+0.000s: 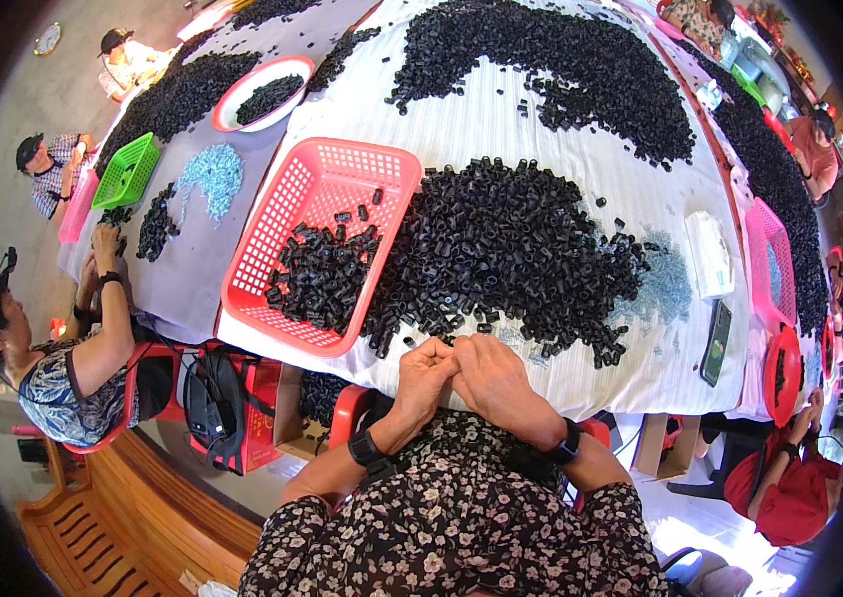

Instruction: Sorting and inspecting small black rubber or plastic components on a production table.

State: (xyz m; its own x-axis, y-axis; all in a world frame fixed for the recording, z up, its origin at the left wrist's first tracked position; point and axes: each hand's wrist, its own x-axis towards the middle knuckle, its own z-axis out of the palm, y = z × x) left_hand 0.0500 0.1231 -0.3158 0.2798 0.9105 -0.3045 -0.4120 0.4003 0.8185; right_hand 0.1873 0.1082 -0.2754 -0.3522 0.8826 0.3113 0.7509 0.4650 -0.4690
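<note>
Tubes (511, 249), black and short, lie heaped by the near edge of the table (680, 376), where my left hand (425, 376) and right hand (491, 380) meet, fingertips pinched narrow; whatever sits between them is too hidden to tell. The pieces look like stiff plastic, probably light, hard to crush and slightly slippery along their smooth, faintly glossy walls; I judge the surest hold is thumb and forefinger across the curved side. More fill the pink lattice basket (396, 224), left along that edge. Toward the right edge, pale translucent bits (664, 284) spread over creased white cloth (347, 104), near a flat phone (716, 343).
</note>
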